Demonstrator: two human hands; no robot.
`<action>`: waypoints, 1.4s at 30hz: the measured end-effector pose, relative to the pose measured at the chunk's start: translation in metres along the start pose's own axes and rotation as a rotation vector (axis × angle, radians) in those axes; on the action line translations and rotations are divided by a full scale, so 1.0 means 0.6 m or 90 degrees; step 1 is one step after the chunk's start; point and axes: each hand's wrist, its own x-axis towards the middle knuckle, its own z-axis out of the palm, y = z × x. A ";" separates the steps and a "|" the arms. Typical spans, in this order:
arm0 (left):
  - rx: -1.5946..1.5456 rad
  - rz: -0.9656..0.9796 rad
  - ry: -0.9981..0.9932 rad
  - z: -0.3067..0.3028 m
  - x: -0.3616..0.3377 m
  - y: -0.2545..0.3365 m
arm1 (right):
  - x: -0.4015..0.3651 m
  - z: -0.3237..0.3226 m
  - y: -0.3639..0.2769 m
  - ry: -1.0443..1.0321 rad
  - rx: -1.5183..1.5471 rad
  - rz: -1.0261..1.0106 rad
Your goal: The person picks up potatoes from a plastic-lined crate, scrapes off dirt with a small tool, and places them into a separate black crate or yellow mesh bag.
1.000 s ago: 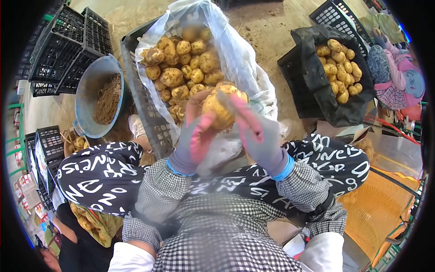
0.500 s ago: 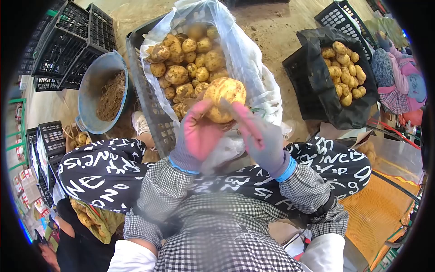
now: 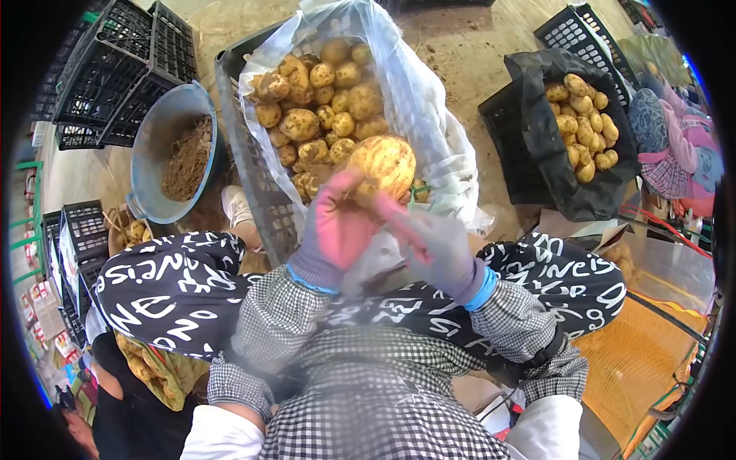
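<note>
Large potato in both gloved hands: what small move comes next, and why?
Probably roll the large potato a part-turn between the fingers. The left hand cups it from below and the right hand touches its lower right, so only its top face shows. It sits above the near end of the clear-lined crate, so a slip would likely land it there.

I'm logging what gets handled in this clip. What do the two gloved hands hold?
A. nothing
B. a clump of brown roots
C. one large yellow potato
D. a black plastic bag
C: the left hand and right hand, in grey-and-pink gloves, hold one large yellow potato between them above the black crate lined with clear plastic.
</note>
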 end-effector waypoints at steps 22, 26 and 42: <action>1.024 0.457 -0.107 0.046 -0.003 0.006 | 0.030 -0.054 0.010 0.056 0.959 0.348; 0.899 0.358 -0.140 0.058 -0.006 0.004 | 0.036 -0.066 -0.007 0.042 0.962 0.327; 0.594 0.246 -0.057 0.076 -0.018 0.029 | 0.006 -0.061 0.025 0.035 1.050 0.333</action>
